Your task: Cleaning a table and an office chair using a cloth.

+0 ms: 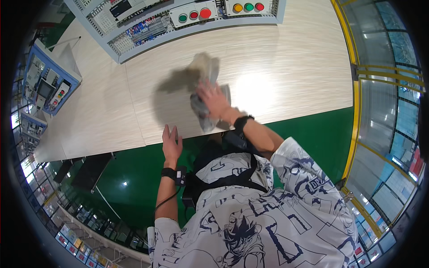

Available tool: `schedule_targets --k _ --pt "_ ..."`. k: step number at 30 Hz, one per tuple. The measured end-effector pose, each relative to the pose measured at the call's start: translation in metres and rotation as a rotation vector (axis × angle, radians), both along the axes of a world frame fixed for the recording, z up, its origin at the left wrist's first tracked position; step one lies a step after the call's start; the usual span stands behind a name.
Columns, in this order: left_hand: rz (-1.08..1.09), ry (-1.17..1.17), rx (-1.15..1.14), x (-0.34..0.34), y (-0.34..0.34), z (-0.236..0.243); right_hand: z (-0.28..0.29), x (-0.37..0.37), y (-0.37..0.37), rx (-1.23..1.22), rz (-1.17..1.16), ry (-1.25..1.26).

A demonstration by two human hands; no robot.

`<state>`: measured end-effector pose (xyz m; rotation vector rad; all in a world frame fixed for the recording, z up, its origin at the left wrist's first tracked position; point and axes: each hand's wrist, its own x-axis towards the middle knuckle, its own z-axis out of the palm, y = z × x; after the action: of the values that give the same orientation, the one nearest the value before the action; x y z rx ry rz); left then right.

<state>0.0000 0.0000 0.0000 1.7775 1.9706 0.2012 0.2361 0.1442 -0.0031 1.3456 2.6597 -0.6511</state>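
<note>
A grey and beige cloth (200,109), smeared by motion, lies crumpled on the pale wood-grain table (290,67) near its front edge. My right hand (215,100) is on top of it, with the fingers pressed over the cloth. Part of the fabric sticks out beyond the fingertips toward the far side, and some shows beneath the palm. Lower and to the left, my left hand (171,144) hovers by the table's edge, fingers stretched out and holding nothing. Both wrists wear black straps.
At the far side of the table stands a grey-framed panel (196,31) with wiring and coloured push buttons. A blue-framed unit (51,85) sits at the left. Yellow posts (356,107) and a glazed partition rise on the right. Green floor (308,134) shows below the table edge.
</note>
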Motion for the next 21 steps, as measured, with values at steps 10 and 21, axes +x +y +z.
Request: schedule_targets --k 10,21 --pt "0.053 0.075 0.165 -0.001 0.020 -0.012 0.012 0.137 -0.092 -0.084 -0.141 0.017" --pt "0.132 0.106 -0.092 0.031 0.007 -0.025 -0.027 0.390 -0.055 0.230 -0.680 0.056"
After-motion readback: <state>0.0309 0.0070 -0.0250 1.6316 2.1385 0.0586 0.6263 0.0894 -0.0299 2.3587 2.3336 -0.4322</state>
